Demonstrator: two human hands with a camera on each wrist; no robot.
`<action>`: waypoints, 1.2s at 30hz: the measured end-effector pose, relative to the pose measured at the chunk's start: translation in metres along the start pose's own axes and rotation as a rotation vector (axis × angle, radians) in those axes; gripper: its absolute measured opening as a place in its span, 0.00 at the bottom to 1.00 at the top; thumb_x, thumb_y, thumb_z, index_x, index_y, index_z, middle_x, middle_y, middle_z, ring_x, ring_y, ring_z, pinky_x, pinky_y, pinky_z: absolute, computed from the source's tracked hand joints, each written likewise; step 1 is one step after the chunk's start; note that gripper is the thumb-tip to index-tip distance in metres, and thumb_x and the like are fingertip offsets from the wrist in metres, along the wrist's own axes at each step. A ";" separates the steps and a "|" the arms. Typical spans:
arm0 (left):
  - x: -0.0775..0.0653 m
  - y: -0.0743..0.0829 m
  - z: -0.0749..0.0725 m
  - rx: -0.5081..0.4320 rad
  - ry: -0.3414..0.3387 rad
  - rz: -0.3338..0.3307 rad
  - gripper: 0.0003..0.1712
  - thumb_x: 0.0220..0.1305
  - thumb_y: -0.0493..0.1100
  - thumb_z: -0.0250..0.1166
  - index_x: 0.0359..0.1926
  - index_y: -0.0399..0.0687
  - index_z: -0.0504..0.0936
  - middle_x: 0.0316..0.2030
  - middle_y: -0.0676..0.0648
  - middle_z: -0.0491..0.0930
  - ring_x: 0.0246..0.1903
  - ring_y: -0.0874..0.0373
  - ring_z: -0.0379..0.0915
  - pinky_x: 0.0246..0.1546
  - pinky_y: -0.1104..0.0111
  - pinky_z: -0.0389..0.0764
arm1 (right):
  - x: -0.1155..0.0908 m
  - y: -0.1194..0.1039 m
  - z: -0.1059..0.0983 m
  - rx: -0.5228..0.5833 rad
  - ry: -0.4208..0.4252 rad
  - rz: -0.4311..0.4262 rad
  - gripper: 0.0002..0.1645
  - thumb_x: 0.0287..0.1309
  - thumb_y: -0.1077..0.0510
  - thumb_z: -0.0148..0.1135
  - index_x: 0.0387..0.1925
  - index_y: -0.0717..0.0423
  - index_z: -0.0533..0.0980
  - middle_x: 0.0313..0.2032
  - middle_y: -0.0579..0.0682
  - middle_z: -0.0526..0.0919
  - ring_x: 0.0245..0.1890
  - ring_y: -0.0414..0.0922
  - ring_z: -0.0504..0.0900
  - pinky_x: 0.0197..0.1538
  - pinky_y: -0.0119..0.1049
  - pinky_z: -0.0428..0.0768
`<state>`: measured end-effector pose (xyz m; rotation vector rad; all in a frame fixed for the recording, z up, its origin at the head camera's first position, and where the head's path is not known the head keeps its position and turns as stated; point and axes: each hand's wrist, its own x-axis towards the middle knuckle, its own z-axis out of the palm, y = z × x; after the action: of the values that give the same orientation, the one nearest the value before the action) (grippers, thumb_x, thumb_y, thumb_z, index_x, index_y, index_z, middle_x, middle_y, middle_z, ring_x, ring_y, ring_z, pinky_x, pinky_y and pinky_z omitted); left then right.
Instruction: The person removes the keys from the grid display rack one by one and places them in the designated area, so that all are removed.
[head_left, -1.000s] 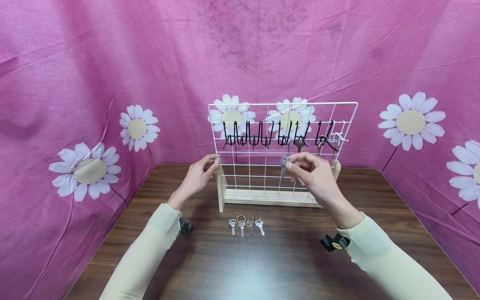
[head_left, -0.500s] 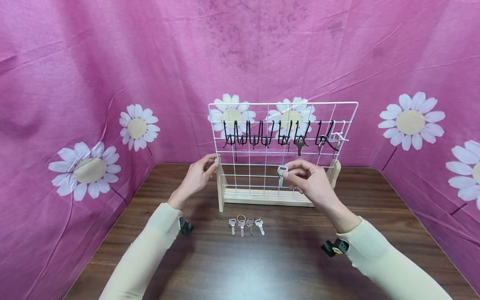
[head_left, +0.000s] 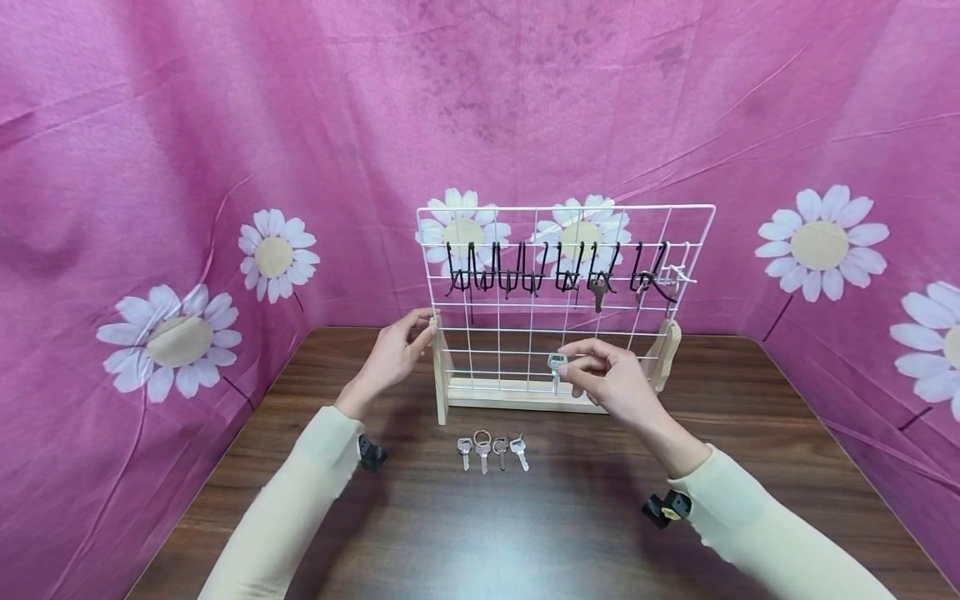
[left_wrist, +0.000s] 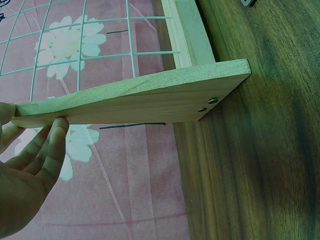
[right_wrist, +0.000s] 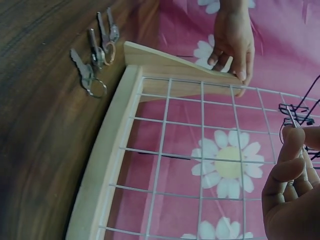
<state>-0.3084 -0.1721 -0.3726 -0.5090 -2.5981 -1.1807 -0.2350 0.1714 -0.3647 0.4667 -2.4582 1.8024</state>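
Observation:
My right hand (head_left: 611, 382) pinches a silver key (head_left: 557, 363) between thumb and fingertips, in front of the lower part of a white wire grid rack (head_left: 531, 332). The key's blade points down. In the right wrist view the right hand (right_wrist: 295, 187) hides most of it. My left hand (head_left: 397, 354) grips the top of the rack's left wooden side piece (head_left: 441, 375); the left wrist view shows fingers on both faces of that side piece (left_wrist: 125, 97). Black hooks (head_left: 567, 271) line the grid's upper part. A dark key (head_left: 597, 293) hangs from one hook.
Several keys (head_left: 483, 450), some with rings, lie in a row on the brown wooden table (head_left: 480, 533) before the rack. White hooks (head_left: 678, 273) are at the grid's right end, with metal hanging near there. A pink cloth (head_left: 360, 125) with daisies stands behind.
My right hand has moved down and a little left with the silver key, away from the hooks, uncovering the dark hanging key. The left hand has stayed on the rack.

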 end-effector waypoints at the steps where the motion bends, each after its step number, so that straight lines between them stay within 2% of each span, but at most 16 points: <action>1: 0.000 0.000 0.000 -0.001 0.000 0.001 0.20 0.75 0.46 0.57 0.64 0.47 0.75 0.50 0.40 0.85 0.38 0.47 0.87 0.33 0.67 0.88 | 0.000 0.001 0.001 0.003 -0.004 0.007 0.18 0.60 0.57 0.70 0.49 0.59 0.79 0.20 0.43 0.83 0.16 0.36 0.72 0.14 0.27 0.66; 6: 0.000 0.000 0.000 0.005 0.002 0.001 0.21 0.75 0.47 0.57 0.64 0.47 0.75 0.50 0.40 0.85 0.38 0.48 0.87 0.33 0.67 0.88 | -0.001 0.009 0.005 0.008 -0.036 0.018 0.18 0.60 0.59 0.69 0.50 0.62 0.78 0.23 0.38 0.85 0.18 0.36 0.75 0.17 0.27 0.67; 11: 0.000 0.000 0.000 0.008 0.002 0.001 0.21 0.75 0.47 0.57 0.64 0.44 0.75 0.51 0.39 0.85 0.38 0.47 0.87 0.34 0.65 0.88 | -0.002 0.018 0.010 0.003 -0.061 0.040 0.18 0.59 0.59 0.69 0.49 0.62 0.78 0.24 0.44 0.86 0.18 0.36 0.75 0.17 0.27 0.68; 13: 0.000 0.000 0.000 0.008 0.002 -0.001 0.21 0.75 0.47 0.56 0.64 0.45 0.75 0.51 0.40 0.85 0.38 0.48 0.87 0.34 0.65 0.88 | -0.003 0.022 0.011 0.009 -0.072 0.057 0.18 0.59 0.59 0.69 0.49 0.61 0.78 0.25 0.47 0.86 0.18 0.36 0.76 0.17 0.27 0.69; 17: 0.000 0.000 0.000 0.006 0.001 -0.005 0.22 0.75 0.47 0.57 0.64 0.45 0.74 0.51 0.40 0.85 0.38 0.47 0.87 0.34 0.65 0.88 | -0.003 0.029 0.014 0.018 -0.096 0.100 0.18 0.59 0.60 0.69 0.50 0.61 0.78 0.26 0.47 0.87 0.18 0.38 0.78 0.16 0.27 0.70; 22: 0.000 0.000 0.000 -0.006 0.001 -0.002 0.21 0.75 0.46 0.57 0.64 0.44 0.75 0.50 0.39 0.85 0.39 0.44 0.87 0.34 0.65 0.88 | -0.003 0.036 0.017 0.026 -0.134 0.149 0.18 0.60 0.61 0.67 0.51 0.63 0.77 0.26 0.42 0.87 0.18 0.38 0.78 0.16 0.28 0.71; 27: 0.000 0.000 0.000 -0.006 0.002 -0.001 0.21 0.75 0.47 0.57 0.64 0.46 0.75 0.49 0.40 0.86 0.38 0.47 0.87 0.34 0.66 0.88 | -0.005 0.044 0.019 0.054 -0.150 0.202 0.20 0.58 0.62 0.68 0.51 0.65 0.76 0.29 0.47 0.89 0.19 0.40 0.79 0.17 0.28 0.72; 36: -0.001 0.002 -0.001 -0.020 -0.002 -0.007 0.22 0.75 0.47 0.56 0.65 0.44 0.75 0.50 0.39 0.85 0.37 0.46 0.87 0.34 0.65 0.88 | -0.008 0.063 0.026 0.070 -0.183 0.278 0.21 0.57 0.63 0.68 0.51 0.65 0.76 0.30 0.46 0.89 0.19 0.39 0.79 0.16 0.25 0.69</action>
<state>-0.3066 -0.1711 -0.3709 -0.5057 -2.5943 -1.2097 -0.2408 0.1653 -0.4329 0.3196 -2.7055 2.0383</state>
